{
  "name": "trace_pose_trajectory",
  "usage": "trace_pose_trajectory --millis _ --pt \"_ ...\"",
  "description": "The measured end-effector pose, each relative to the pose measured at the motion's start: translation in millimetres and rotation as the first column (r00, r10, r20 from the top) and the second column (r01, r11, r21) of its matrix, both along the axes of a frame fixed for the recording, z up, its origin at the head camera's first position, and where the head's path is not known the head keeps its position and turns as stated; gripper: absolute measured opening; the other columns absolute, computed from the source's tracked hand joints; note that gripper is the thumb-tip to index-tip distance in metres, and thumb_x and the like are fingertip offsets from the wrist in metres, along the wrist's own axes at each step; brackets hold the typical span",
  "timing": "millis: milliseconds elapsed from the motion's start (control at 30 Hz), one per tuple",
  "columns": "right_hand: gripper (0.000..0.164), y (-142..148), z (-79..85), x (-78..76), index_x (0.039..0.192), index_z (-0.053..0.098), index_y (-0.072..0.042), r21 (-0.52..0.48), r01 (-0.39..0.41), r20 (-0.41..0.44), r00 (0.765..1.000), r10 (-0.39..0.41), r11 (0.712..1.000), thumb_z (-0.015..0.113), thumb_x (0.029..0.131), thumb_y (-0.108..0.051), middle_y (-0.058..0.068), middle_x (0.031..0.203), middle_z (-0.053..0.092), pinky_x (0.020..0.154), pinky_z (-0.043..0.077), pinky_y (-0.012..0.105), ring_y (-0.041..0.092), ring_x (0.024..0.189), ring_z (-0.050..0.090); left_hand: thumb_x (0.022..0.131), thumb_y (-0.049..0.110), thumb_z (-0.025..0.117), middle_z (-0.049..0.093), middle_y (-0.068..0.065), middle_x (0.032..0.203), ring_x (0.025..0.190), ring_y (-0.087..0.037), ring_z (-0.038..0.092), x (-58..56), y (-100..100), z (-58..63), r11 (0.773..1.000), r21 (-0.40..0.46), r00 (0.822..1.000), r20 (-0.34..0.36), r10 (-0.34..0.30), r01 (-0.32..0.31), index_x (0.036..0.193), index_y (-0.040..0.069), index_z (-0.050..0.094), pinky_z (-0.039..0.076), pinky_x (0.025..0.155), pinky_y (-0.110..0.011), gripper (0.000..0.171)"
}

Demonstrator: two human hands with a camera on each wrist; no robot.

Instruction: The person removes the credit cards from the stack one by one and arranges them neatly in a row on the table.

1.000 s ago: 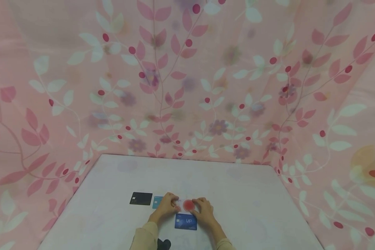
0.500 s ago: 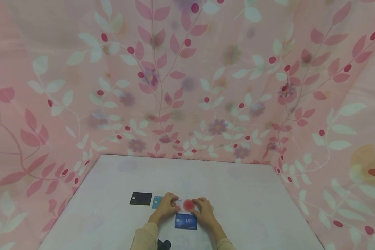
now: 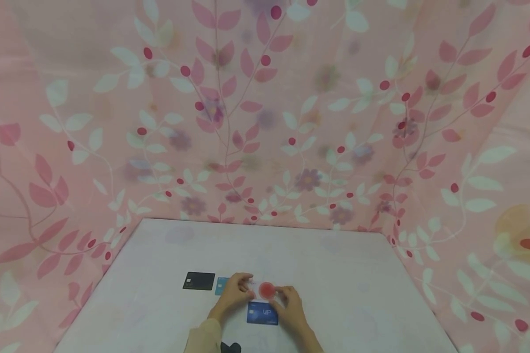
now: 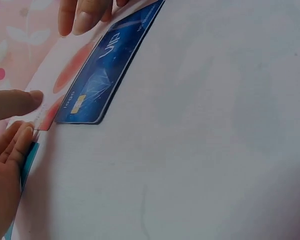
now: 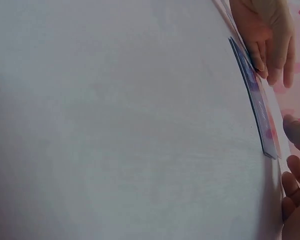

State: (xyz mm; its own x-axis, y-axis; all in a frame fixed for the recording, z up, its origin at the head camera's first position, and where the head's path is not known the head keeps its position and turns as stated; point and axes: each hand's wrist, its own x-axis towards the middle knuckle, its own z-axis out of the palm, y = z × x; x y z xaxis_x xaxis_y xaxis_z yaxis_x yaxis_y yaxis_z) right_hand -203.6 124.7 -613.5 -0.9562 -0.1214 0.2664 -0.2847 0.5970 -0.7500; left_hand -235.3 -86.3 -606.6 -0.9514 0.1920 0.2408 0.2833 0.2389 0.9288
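Squaring the red-circled card [image 3: 267, 290], lower centre of the frame, I'd let the left hand [image 3: 235, 290] and right hand [image 3: 291, 305], fingers parted, nudge its 2 ends evenly, parallel to the blue VIP card [image 3: 261, 314] just below.

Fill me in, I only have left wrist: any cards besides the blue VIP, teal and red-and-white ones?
Observer: Yes, head view shows a black card to the left of the teal card.
Operator: Non-card items?
Observer: A dark object at the head view's bottom edge, cut off; can't tell what.
Operator: Right hand placement? Mine crops it.
Observer: Head view puts the right hand at the right end of the red-and-white card.
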Motion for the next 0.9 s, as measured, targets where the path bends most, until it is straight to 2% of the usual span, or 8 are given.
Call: trace_pose_trajectory --millis 100,233,333,433,500,667,833,900 --pt "0.035 -2 -1.9 10.2 0.105 0.065 -0.008 0.043 -0.031 -0.068 0.997 0.034 0.999 0.075 0.077 -0.025 -0.001 0.097 0.056 0.080 0.040 0.036 0.018 0.090 0.051 0.071 0.002 0.075 0.059 -0.021 0.089 0.069 -0.010 0.055 2.3 -2 -3.9 0.996 0.082 0.992 -0.118 0.046 -0.036 0.106 -0.010 0.060 0.048 0.059 -0.021 0.040" --pt "0.037 -4 -2.8 18.8 0.103 0.066 -0.009 0.093 -0.039 -0.154 0.987 0.053 0.995 0.078 0.074 -0.027 -0.001 0.098 0.054 0.078 0.037 0.037 0.018 0.091 0.047 0.073 0.002 0.072 0.059 -0.014 0.078 0.065 -0.006 0.051 5.5 -3 -4.8 0.989 0.104 0.938 -0.320 0.136 -0.108 0.099 -0.005 0.063 0.043 0.053 -0.018 0.028" --pt "0.038 -3 -3.5 22.6 0.102 0.067 -0.009 0.091 -0.010 -0.225 0.974 0.030 0.996 0.080 0.070 -0.026 0.000 0.100 0.056 0.079 0.037 0.038 0.017 0.094 0.046 0.070 0.000 0.074 0.061 -0.011 0.078 0.062 -0.013 0.052 13.4 3 -3.2 0.984 0.043 0.920 -0.351 0.174 -0.170 0.095 0.000 0.066 0.043 0.052 -0.020 0.027" --pt "0.040 -1 -4.6 26.4 0.100 0.068 -0.008 0.084 0.018 -0.291 0.957 0.007 0.996 0.082 0.067 -0.026 0.003 0.103 0.059 0.081 0.038 0.041 0.019 0.097 0.047 0.067 0.003 0.077 0.062 -0.010 0.083 0.068 -0.018 0.054 25.9 10 -5.8 0.976 -0.088 0.933 -0.322 0.160 -0.197 0.095 0.000 0.067 0.045 0.058 -0.024 0.029" --pt "0.041 0 -6.3 28.8 0.100 0.069 -0.008 0.091 0.034 -0.299 0.954 -0.006 0.995 0.083 0.066 -0.027 0.002 0.103 0.058 0.082 0.040 0.041 0.019 0.098 0.046 0.067 0.009 0.080 0.060 -0.007 0.086 0.072 -0.016 0.053 35.8 14 -8.6 0.968 -0.164 0.950 -0.279 0.141 -0.192 0.096 0.001 0.068 0.045 0.062 -0.025 0.032" --pt "0.046 5 -9.2 34.2 0.102 0.068 -0.007 0.094 0.008 -0.244 0.970 0.015 0.996 0.081 0.067 -0.034 -0.001 0.103 0.052 0.082 0.041 0.035 0.016 0.097 0.040 0.067 0.024 0.082 0.050 0.000 0.093 0.081 -0.010 0.047 54.7 20 -13.2 0.939 -0.300 0.979 -0.159 0.124 -0.168 0.101 0.001 0.068 0.046 0.071 -0.028 0.044" --pt "0.048 11 -12.6 33.2 0.101 0.069 -0.008 0.160 -0.014 -0.255 0.965 0.055 0.987 0.081 0.066 -0.039 -0.004 0.101 0.049 0.078 0.039 0.033 0.012 0.094 0.038 0.067 0.031 0.082 0.047 0.000 0.100 0.089 -0.014 0.048 59.6 22 -12.0 0.915 -0.383 0.991 -0.089 0.101 -0.127 0.111 -0.002 0.064 0.047 0.084 -0.038 0.057" --pt "0.048 13 -13.4 31.6 0.101 0.068 -0.010 0.182 -0.018 -0.254 0.965 0.065 0.983 0.080 0.066 -0.040 -0.006 0.100 0.049 0.078 0.039 0.032 0.010 0.093 0.038 0.067 0.032 0.082 0.046 -0.001 0.100 0.089 -0.014 0.047 59.5 22 -10.3 0.913 -0.393 0.994 -0.068 0.087 -0.107 0.113 -0.003 0.063 0.047 0.083 -0.038 0.061"
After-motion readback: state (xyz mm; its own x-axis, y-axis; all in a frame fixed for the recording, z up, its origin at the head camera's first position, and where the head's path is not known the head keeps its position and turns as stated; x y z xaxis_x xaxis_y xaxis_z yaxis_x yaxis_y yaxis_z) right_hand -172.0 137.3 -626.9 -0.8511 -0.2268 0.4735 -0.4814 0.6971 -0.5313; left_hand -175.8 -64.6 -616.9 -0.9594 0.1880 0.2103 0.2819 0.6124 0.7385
